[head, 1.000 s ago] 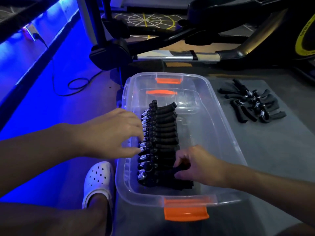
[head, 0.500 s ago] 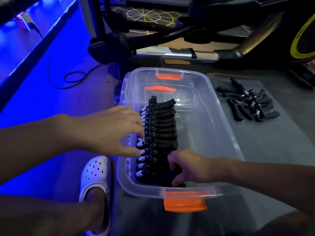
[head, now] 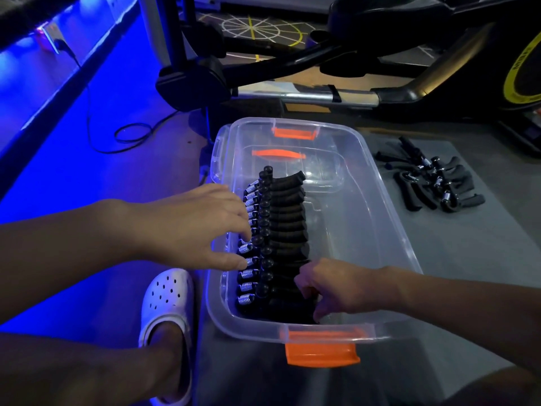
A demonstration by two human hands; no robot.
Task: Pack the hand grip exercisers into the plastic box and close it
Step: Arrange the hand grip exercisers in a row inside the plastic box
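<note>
Plastic box (head: 389, 230), uncovered: one row of exercisers (head: 281, 230) packed; loose pile (head: 433, 183) remains outside; left hand (head: 199, 227) spread, right hand (head: 336, 285) curled, both steadying row.

Bare forearms, no sleeves; 1 white perforated clog (head: 167, 306) on a foot.

Grey floor mat (head: 456, 259) laid at right of frame. Floor at left washed in blue light (head: 58, 136). Black cable (head: 131, 133) coiled at upper left. Exercise machine frame (head: 322, 54) spread across top; yellow-ringed flywheel housing (head: 524, 74) seen at upper right.
</note>
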